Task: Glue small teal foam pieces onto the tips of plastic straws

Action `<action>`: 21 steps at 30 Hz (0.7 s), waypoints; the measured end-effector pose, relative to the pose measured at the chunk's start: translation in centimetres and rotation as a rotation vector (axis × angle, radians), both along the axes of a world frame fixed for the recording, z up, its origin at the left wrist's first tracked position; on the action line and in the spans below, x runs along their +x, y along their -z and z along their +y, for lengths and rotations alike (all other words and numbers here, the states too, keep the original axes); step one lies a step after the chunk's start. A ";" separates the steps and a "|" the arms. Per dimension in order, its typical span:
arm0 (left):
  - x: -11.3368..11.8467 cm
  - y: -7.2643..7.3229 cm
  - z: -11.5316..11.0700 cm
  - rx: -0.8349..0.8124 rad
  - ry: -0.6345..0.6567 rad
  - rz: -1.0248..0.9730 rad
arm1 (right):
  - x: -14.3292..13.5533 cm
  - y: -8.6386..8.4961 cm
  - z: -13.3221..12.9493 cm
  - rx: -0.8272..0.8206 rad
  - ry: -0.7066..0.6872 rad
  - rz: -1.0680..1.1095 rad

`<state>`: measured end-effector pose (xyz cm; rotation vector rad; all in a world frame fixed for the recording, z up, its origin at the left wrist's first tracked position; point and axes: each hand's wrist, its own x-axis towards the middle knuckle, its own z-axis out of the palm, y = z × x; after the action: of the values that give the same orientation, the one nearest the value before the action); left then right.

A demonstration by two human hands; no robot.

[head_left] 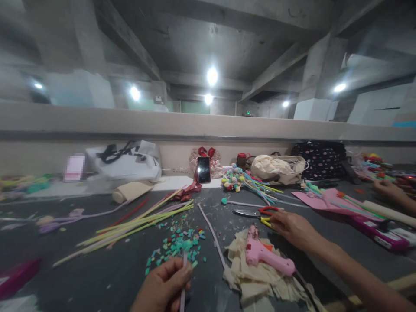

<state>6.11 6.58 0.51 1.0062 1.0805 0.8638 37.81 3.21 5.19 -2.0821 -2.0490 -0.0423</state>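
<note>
My left hand (165, 284) pinches a pale lilac pipe cleaner (183, 281) upright between thumb and fingers, at the near middle of the table. Just beyond it lies a scatter of small cut teal pieces (182, 242). Over on the right, my right hand (294, 229) has its fingers closed at the handles of a pair of scissors (247, 213). One handle is red, the other yellow, and the blades point left. A pink hot glue gun (268, 255) rests on crumpled beige cloth (240, 277) below that hand. Another lilac pipe cleaner (212, 234) lies between my hands.
Yellow pipe cleaners (139, 227) lie at left. Finished small flowers (234, 177) on stems are piled at the back, near a standing phone (203, 170). Bags (276, 169) line the wall. A co-worker's hand (390, 190) is at far right, by pink paper (328, 201).
</note>
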 end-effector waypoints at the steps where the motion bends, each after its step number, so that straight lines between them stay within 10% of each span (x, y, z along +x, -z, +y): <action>1: 0.0 -0.1 0.0 0.004 -0.001 0.006 | -0.8 -0.1 -0.9 -0.020 -0.040 0.029; 12: 5.8 -3.1 -1.7 0.073 0.282 -0.187 | -3.9 1.0 -4.4 -0.067 -0.041 0.129; 21: 11.0 0.0 0.2 -0.059 0.192 -0.176 | -2.4 1.8 -4.1 -0.086 -0.118 0.636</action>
<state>17.15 6.82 0.47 0.9487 0.8409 0.7452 35.46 -0.92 3.43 -1.7048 -1.7786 0.6487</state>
